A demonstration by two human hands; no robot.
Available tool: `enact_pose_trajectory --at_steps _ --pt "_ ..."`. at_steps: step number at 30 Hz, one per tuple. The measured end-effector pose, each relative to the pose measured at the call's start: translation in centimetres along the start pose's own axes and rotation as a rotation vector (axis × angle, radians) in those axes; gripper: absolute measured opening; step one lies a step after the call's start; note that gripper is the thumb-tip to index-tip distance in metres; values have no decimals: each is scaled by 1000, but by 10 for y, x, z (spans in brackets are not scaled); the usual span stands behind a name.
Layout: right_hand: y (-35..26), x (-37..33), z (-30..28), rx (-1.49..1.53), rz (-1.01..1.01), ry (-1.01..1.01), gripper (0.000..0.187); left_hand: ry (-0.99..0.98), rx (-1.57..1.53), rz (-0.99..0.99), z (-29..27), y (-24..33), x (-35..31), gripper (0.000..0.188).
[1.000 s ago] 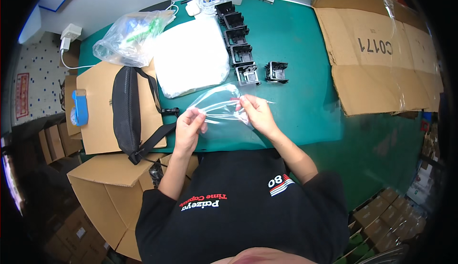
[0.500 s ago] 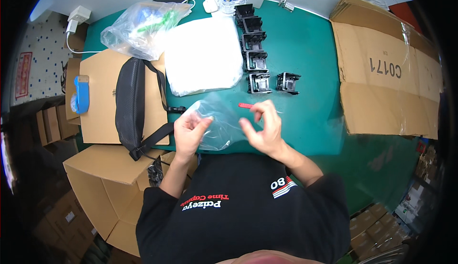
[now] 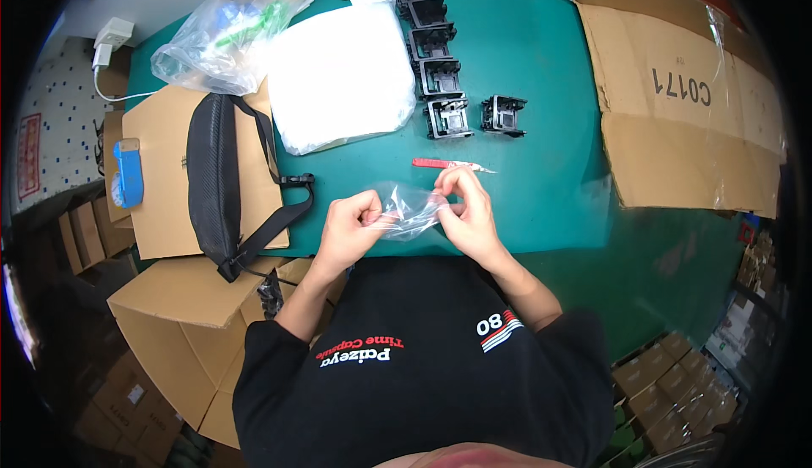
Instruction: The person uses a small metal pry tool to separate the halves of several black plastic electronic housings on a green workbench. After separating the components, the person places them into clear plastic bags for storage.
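A clear plastic bag stretches between my two hands over the near edge of the green table. My left hand is closed on its left side, and my right hand pinches its right side. Just beyond the right hand lies a slim tool with a red handle and a pale pointed end. Farther off, several black plastic frames stand in a column, with one more black frame to their right. A stack of white sheets or bags sits left of the column.
A black waist bag rests on flat cardboard at left, near a blue tape dispenser. Behind is a clear bag with green and blue contents. A cardboard box stands at right; an open carton sits lower left.
My right hand, apart from the bag before, now grips it. The bag is gathered smaller between both hands. The view has shifted slightly, so the table things appear higher and farther left.
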State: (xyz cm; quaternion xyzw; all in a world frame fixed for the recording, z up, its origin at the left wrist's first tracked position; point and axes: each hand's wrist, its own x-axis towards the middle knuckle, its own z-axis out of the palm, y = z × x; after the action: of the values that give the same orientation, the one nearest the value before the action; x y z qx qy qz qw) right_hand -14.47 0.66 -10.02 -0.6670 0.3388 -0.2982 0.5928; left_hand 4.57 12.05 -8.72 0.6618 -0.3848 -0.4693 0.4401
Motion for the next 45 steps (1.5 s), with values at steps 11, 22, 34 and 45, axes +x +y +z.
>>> enact_pose_trajectory --at_steps 11,22,34,45 --pt "-3 -6 7 -327 30 144 15 262 325 301 30 12 6 18" --pt "-10 -17 -20 -394 -83 124 20 80 409 287 39 19 31 32" --pt "3 -29 -115 -116 356 518 29 58 826 813 115 80 162 75" --pt "-2 -38 -111 140 392 516 44 -7 115 1068 99 88 104 66"
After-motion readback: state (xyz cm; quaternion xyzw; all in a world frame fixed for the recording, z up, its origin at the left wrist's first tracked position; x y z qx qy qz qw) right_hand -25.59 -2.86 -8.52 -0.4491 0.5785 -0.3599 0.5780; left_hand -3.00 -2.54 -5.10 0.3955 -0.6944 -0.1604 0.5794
